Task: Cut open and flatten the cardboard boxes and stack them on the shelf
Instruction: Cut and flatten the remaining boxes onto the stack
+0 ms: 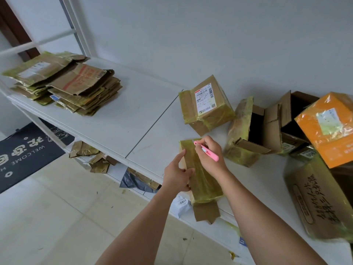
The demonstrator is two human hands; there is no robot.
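A narrow cardboard box (205, 186) wrapped in yellowish tape lies on the white shelf (122, 119), one bottom flap hanging over the front edge. My left hand (177, 173) grips its left side. My right hand (209, 152) holds a pink utility knife (210, 152) with its tip at the box's far top edge. A stack of flattened boxes (65, 83) sits at the shelf's far left.
A sealed labelled box (206, 106) stands behind the narrow one. Open boxes (254, 134), an orange box (328, 129) and a large box with writing (321, 199) crowd the right. Cardboard scraps (91, 155) lie on a lower shelf. A dark doormat (24, 152) covers the floor.
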